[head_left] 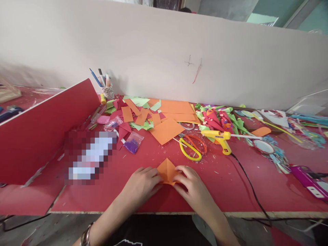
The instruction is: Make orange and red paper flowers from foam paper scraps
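Observation:
A folded piece of orange paper lies near the table's front edge, pointed at the top with a crease down its middle. My left hand grips its left side, fingers bent together over the edge. On the opposite side, my right hand holds the paper between thumb and curled fingers. Just beyond my hands are scissors with one yellow and one orange handle. A yellow glue gun with a clear glue stick rests to their right. Behind the folded piece lies a flat orange paper square.
Orange, green and red paper pieces are heaped at the back. Small paper cones are piled beside them. A pen cup stands against the white wall. A red board rises at left. A power strip lies at right.

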A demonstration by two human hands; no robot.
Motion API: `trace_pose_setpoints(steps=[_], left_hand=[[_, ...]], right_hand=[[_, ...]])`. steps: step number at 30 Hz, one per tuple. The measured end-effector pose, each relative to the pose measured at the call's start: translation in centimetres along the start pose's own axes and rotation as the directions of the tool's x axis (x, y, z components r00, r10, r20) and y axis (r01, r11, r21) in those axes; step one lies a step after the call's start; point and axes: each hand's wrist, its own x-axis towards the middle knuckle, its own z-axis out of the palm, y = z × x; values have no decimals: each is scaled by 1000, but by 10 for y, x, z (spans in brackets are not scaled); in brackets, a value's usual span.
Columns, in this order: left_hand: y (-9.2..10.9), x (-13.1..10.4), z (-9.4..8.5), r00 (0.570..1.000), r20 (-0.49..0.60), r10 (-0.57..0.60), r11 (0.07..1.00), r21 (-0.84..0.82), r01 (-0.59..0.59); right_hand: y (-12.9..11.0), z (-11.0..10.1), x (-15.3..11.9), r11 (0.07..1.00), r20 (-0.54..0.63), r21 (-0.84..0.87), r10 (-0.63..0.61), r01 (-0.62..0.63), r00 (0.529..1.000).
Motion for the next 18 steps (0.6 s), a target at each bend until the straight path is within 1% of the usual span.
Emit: trace_pose_setpoints(steps=[2, 4, 6, 9, 11, 13, 18], left_hand=[[-1, 4, 3, 998, -33, -49, 999, -25, 49], [-2, 7, 7, 990, -61, -126, 991, -59, 123], [-1, 9, 12, 973, -91, -210, 975, -92, 201], [0, 8, 19, 939, -159, -306, 949, -127, 288], [0, 6, 22, 923, -200, -328, 942, -140, 304], [-1, 5, 24, 917, -221, -331, 941, -145, 305], [-4, 7, 27, 918, -214, -334, 941, -129, 312]], right_hand=[[-1, 3, 7, 998, -49, 47, 38, -36, 998], [-2, 8, 11, 992, -121, 78, 107, -98, 987], [-3, 12, 13, 984, -182, 86, 167, -154, 969], [-6, 18, 15, 979, -218, 50, 202, -196, 955], [-8, 21, 15, 977, -229, 1, 210, -215, 951], [-10, 23, 16, 972, -241, -47, 213, -231, 947], [-11, 25, 20, 963, -272, -113, 207, -245, 940]])
